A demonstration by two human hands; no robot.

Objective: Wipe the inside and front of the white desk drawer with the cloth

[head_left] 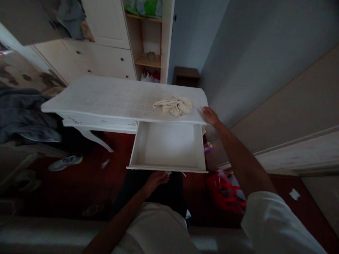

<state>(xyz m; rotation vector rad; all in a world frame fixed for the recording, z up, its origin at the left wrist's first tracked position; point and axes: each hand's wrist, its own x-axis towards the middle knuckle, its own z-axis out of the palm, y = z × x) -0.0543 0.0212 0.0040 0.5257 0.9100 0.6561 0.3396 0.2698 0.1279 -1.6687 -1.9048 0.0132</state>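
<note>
A white table (pixel 111 95) with curved legs stands before me, its drawer (pixel 169 167) pulled out towards my lap. Nothing lies inside the drawer. My left hand (pixel 158 179) is below the middle of the drawer front, fingers curled at a small white handle (pixel 168 173) that is mostly hidden. At the table's right end, my right hand (pixel 210 115) is closed over the edge, with its fingertips on the top and part of the grip hidden. A crumpled cream cloth (pixel 176 106) lies on the tabletop, left of my right hand.
White cabinets (pixel 106 56) with open shelves stand behind the table. Dark clothes (pixel 23 113) are heaped at the left, and a shoe (pixel 66 163) lies on the red floor. On the right are a red bag (pixel 221 192) and a grey wall (pixel 254 60).
</note>
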